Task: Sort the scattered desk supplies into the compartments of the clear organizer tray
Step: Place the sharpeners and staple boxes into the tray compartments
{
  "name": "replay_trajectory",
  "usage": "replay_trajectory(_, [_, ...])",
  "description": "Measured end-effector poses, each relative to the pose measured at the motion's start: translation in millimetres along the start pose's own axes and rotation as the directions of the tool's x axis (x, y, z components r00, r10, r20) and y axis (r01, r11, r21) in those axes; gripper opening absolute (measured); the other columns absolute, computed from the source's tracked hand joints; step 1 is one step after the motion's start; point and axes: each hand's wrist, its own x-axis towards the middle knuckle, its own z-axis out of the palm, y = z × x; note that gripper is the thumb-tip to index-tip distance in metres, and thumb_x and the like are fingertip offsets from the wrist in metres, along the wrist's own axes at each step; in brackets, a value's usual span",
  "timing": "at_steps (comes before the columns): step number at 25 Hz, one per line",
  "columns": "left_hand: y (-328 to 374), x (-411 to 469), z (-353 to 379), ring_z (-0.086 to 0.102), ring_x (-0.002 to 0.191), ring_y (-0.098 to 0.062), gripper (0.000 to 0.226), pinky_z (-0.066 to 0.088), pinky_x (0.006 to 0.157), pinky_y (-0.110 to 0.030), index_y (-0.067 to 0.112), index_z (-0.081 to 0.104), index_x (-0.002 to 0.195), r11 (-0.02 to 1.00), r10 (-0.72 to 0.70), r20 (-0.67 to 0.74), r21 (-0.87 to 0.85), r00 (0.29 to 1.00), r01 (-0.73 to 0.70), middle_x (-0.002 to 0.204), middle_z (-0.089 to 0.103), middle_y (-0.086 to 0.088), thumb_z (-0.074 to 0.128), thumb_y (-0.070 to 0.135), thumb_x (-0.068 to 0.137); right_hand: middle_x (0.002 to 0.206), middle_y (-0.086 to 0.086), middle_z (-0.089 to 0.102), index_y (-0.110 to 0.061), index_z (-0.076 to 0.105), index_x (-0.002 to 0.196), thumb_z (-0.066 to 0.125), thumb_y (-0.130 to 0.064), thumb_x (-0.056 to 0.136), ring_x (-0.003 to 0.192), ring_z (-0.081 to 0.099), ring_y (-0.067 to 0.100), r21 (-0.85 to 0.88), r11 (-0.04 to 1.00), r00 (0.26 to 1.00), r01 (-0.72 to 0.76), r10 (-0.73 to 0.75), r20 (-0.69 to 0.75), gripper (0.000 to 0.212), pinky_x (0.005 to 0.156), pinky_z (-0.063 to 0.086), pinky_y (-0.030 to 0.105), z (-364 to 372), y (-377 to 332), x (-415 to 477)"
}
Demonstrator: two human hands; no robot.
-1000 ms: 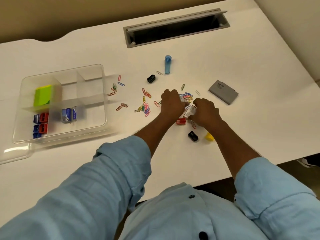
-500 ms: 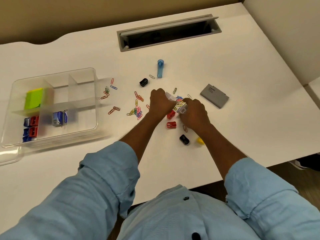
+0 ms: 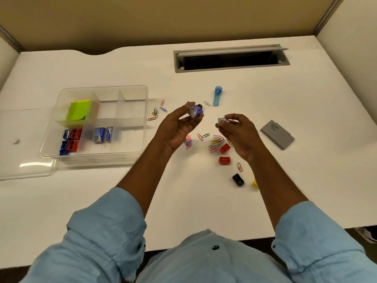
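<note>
Our left hand (image 3: 177,127) pinches a blue box (image 3: 196,111), our right hand (image 3: 239,130) a pale box (image 3: 222,120) — we should set both gently beside the matching boxes (image 3: 100,135) in the tray (image 3: 92,156).

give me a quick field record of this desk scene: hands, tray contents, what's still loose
left hand: above the desk, pinches small blue-and-white box
right hand: above the desk, pinches small pale box
organizer tray: clear, on the left side of the desk
in tray: green pad; red and blue sharpeners; two blue-and-white boxes; each sort in its own compartment
loose on desk: paper clips, two red sharpeners, black sharpener, grey case, blue tube
</note>
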Motion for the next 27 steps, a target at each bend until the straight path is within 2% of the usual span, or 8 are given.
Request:
replay_trajectory(3, [16.3,-14.0,-20.7,0.061,0.100,-0.035,0.013,0.058,0.082,-0.036,-0.003,0.060,0.099,0.996,0.082,0.056,0.033,0.995,-0.084,0.100,0.063,-0.021,0.051,0.001,0.091,0.099,0.004,0.070,-0.015,0.060,0.093,0.079,-0.005,0.073,0.089,0.071,0.014,-0.124,0.974,0.980,0.189,-0.179,0.081,0.029,0.074,0.056,0.023,34.4,-2.1,-8.8])
replay_trajectory(8, [57.9,-36.9,-58.4,0.067,0.090,-0.038,0.034,0.056,0.088,-0.037,0.001,0.056,0.115,0.971,0.155,0.006,0.184,0.988,-0.153,0.116,0.058,-0.031,0.049,-0.014,0.085,0.094,-0.011,0.072,-0.019,0.057,0.089,0.078,0.002,0.071,0.087,0.072,0.013,-0.131,0.941,0.933,0.310,-0.276,0.229,0.034,0.068,0.055,0.022,93.7,5.0,-19.1])
replay_trajectory(12, [88.7,-54.7,-86.9,0.066,0.086,-0.036,0.051,0.055,0.087,-0.039,-0.001,0.046,0.128,0.936,0.255,-0.152,0.288,0.955,-0.204,0.103,0.062,-0.027,0.044,-0.021,0.082,0.113,-0.008,0.064,-0.021,0.057,0.112,0.078,-0.008,0.074,0.095,0.066,0.011,-0.256,0.879,0.891,0.401,-0.310,0.332,0.046,0.071,0.055,0.019,149.6,12.5,-28.4])
replay_trajectory(16, [132.6,-78.6,-121.2,0.065,0.083,-0.037,0.049,0.054,0.085,-0.039,-0.008,0.044,0.127,0.897,0.363,-0.260,0.359,0.895,-0.260,0.106,0.058,-0.028,0.041,-0.024,0.081,0.118,0.004,0.062,-0.017,0.059,0.120,0.071,-0.011,0.080,0.088,0.063,0.013,-0.390,0.812,0.872,0.434,-0.270,0.407,0.042,0.065,0.050,0.014,209.0,22.9,-35.9])
replay_trajectory(21, [188.2,-107.9,-167.8,0.066,0.084,-0.039,0.046,0.056,0.072,-0.036,0.005,0.054,0.112,0.840,0.427,-0.339,0.492,0.838,-0.229,0.110,0.057,-0.030,0.046,-0.023,0.077,0.109,0.004,0.066,-0.016,0.062,0.103,0.071,-0.006,0.073,0.081,0.067,0.010,-0.493,0.772,0.878,0.401,-0.170,0.449,0.033,0.059,0.051,0.017,270.5,29.8,-46.1])
replay_trajectory(23, [198.5,-114.1,-182.2,0.065,0.085,-0.040,0.045,0.053,0.072,-0.038,0.008,0.058,0.108,0.803,0.450,-0.382,0.568,0.808,-0.179,0.109,0.058,-0.030,0.050,-0.022,0.074,0.108,0.007,0.065,-0.014,0.063,0.099,0.073,-0.008,0.071,0.081,0.067,0.013,-0.578,0.677,0.859,0.456,-0.166,0.484,0.030,0.061,0.052,0.020,287.1,34.8,-45.8])
replay_trajectory(24, [200.4,-115.4,-188.1,0.064,0.081,-0.038,0.044,0.054,0.073,-0.040,0.008,0.060,0.107,0.794,0.451,-0.408,0.590,0.794,-0.149,0.107,0.059,-0.029,0.051,-0.021,0.074,0.108,0.008,0.065,-0.012,0.065,0.098,0.076,-0.012,0.071,0.086,0.067,0.018,-0.630,0.590,0.838,0.506,-0.162,0.521,0.030,0.069,0.054,0.026,294.0,39.0,-44.0])
replay_trajectory(27, [200.9,-115.6,-201.8,0.062,0.068,-0.032,0.038,0.055,0.077,-0.047,0.006,0.064,0.101,0.754,0.442,-0.484,0.657,0.755,-0.020,0.096,0.061,-0.024,0.056,-0.017,0.072,0.113,0.003,0.065,-0.018,0.066,0.103,0.078,-0.036,0.073,0.110,0.053,0.027,-0.795,0.242,0.825,0.556,-0.046,0.563,0.037,0.090,0.042,0.037,312.3,55.1,-38.5])
